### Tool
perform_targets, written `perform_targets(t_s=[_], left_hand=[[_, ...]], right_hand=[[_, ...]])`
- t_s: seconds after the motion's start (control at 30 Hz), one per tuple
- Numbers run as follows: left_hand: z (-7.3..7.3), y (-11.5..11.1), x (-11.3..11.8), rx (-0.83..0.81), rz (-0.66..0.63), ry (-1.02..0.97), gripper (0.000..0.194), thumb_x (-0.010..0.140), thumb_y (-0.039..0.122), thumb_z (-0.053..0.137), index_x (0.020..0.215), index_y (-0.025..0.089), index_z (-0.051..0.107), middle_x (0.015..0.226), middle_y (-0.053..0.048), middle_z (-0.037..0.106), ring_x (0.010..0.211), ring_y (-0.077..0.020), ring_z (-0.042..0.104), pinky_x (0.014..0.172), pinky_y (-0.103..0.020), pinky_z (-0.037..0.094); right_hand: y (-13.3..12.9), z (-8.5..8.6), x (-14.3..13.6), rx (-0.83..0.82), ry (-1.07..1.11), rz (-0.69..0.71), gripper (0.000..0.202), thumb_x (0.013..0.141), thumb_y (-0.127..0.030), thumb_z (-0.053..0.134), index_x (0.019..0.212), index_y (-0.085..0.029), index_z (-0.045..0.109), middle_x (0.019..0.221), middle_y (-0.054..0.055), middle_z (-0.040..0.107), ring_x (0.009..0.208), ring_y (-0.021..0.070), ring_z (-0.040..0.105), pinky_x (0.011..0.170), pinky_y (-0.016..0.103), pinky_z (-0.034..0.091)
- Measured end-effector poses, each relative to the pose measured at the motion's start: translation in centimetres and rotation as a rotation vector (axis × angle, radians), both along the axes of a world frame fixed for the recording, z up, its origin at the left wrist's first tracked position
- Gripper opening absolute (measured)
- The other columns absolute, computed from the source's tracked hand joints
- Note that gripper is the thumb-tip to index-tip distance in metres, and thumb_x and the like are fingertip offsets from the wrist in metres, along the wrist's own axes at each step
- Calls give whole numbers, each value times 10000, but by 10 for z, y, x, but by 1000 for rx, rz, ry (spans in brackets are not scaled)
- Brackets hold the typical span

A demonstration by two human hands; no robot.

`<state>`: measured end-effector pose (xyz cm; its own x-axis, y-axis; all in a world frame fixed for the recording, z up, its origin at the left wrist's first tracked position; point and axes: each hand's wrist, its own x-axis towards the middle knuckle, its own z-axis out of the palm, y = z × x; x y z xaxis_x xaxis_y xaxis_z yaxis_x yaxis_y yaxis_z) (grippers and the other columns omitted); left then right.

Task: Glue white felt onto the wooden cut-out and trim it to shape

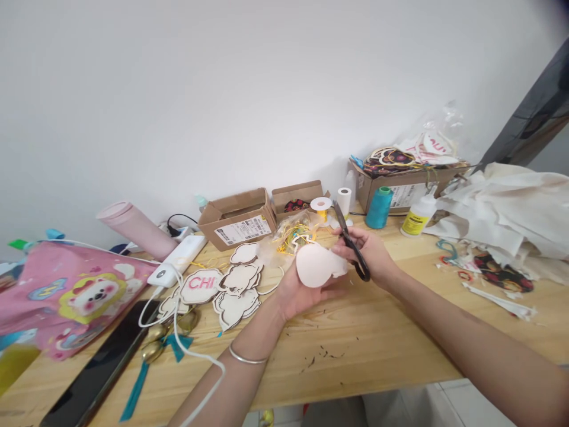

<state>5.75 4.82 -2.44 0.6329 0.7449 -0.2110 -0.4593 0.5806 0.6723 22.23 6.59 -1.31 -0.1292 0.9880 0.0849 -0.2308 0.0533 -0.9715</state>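
Near the centre of the frame, the left grip (293, 295) grasps a pale piece with rounded lobes (312, 267), held up above the bench (382, 356). Just right of it, the right grip (373, 252) is closed around dark scissors (341, 220), blades pointing up and to the left; whether its fingers also touch the piece I cannot tell. Left of centre lie cloud-shaped pieces (235, 305), partly overlapping, beside an oval piece lettered CHI (200, 287). Right of centre, a teal thread spool (379, 209) stands near a yellow-labelled bottle (415, 222)
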Motion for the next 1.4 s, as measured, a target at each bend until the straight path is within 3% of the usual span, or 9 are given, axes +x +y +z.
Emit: perform_targets(t_s=[0.17, 0.27, 0.37, 0.47, 0.57, 0.7, 0.87, 1.13, 1.4], left_hand=[[-1, 4, -6, 156, 220, 194, 531, 644, 603, 578, 977, 192, 629, 1039, -80, 639, 918, -217, 584, 724, -290, 471], [-8, 7, -10, 198, 221, 333, 477, 641, 530, 629, 938, 158, 652, 953, -93, 666, 789, -186, 606, 636, -252, 462], [-11, 7, -8, 215, 172, 450, 356, 558, 293, 757, 857, 123, 664, 806, -71, 684, 656, -145, 598, 605, -238, 449], [-8, 6, -5, 167, 226, 390, 345, 534, 192, 757, 856, 121, 655, 749, -45, 683, 632, -134, 603, 624, -241, 459], [-6, 8, -5, 79, 379, 240, 366, 571, 160, 714, 926, 151, 623, 798, -23, 683, 653, -121, 613, 635, -231, 477], [-4, 11, -7, -6, 455, 155, 321, 628, 143, 647, 945, 160, 595, 836, -19, 681, 717, -126, 628, 673, -228, 497], [2, 9, -7, -11, 476, 154, 339, 646, 136, 595, 983, 161, 572, 835, -29, 681, 751, -150, 636, 668, -237, 502], [3, 9, -7, 54, 559, 53, 416, 647, 106, 614, 1053, 174, 558, 861, -9, 683, 756, -136, 633, 682, -234, 506], [2, 10, -5, 141, 672, 36, 410, 651, 70, 624, 1046, 168, 576, 876, -31, 690, 780, -145, 640, 752, -262, 502]], right_hand=[[2, 4, 3, -32, -57, 6, 469, 436, -312, 790, 850, -178, 615, 599, -46, 568, 519, 84, 516, 477, 213, 416], [1, 2, 1, -45, -83, 42, 488, 433, -318, 790, 864, -169, 617, 606, -31, 586, 513, 94, 527, 464, 217, 420], [2, -2, 0, -22, -87, 34, 498, 459, -348, 781, 886, -160, 606, 607, -29, 582, 493, 84, 506, 438, 207, 401], [5, -5, 4, 6, -26, -39, 452, 578, -411, 717, 934, -170, 578, 642, -22, 598, 489, 73, 496, 455, 208, 412], [6, -4, 8, -16, 94, -56, 371, 673, -444, 651, 922, -186, 556, 713, 16, 647, 569, 101, 565, 569, 246, 477], [4, -3, 7, -29, 184, 23, 369, 690, -477, 632, 927, -212, 535, 790, 48, 672, 698, 143, 618, 700, 289, 490], [2, -6, 5, 30, 153, 177, 469, 747, -623, 446, 987, -226, 517, 843, 53, 641, 730, 149, 595, 657, 278, 473], [-1, 2, 3, 122, -400, 133, 510, 622, -587, 597, 872, -143, 574, 579, -36, 430, 527, 93, 407, 485, 223, 339], [5, -10, 10, 483, -1061, -104, 416, 661, -537, 591, 857, -174, 640, 592, -6, 507, 532, 112, 423, 489, 226, 291]])
